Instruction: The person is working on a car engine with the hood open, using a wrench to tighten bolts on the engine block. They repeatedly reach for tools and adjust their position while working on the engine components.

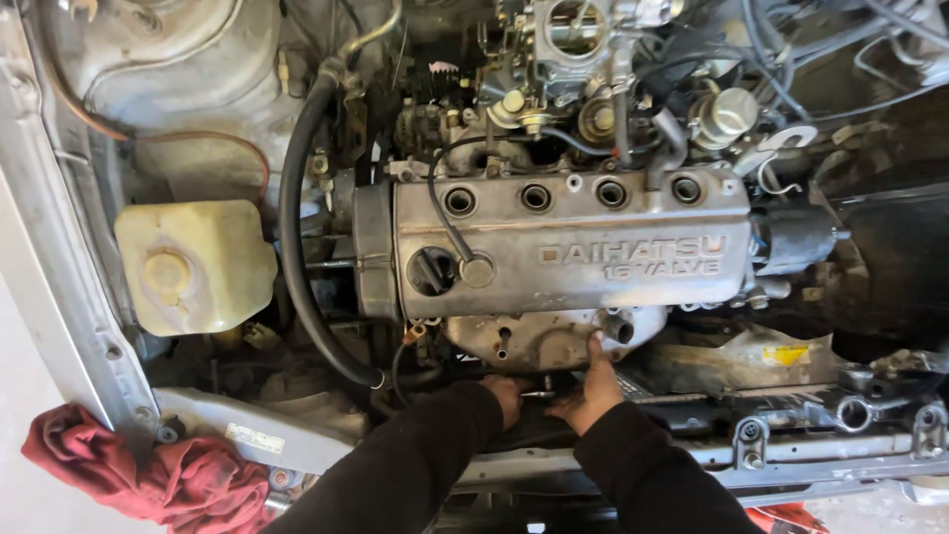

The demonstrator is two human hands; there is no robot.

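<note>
With the left hand [506, 396] closed on a small metal tool [539, 394] low at the engine's [593, 257] front, below the heat shield [534, 336], and the right hand [593, 391] braced open-fingered against that shield, best to turn slowly, keeping tool square, knuckles clear.
</note>
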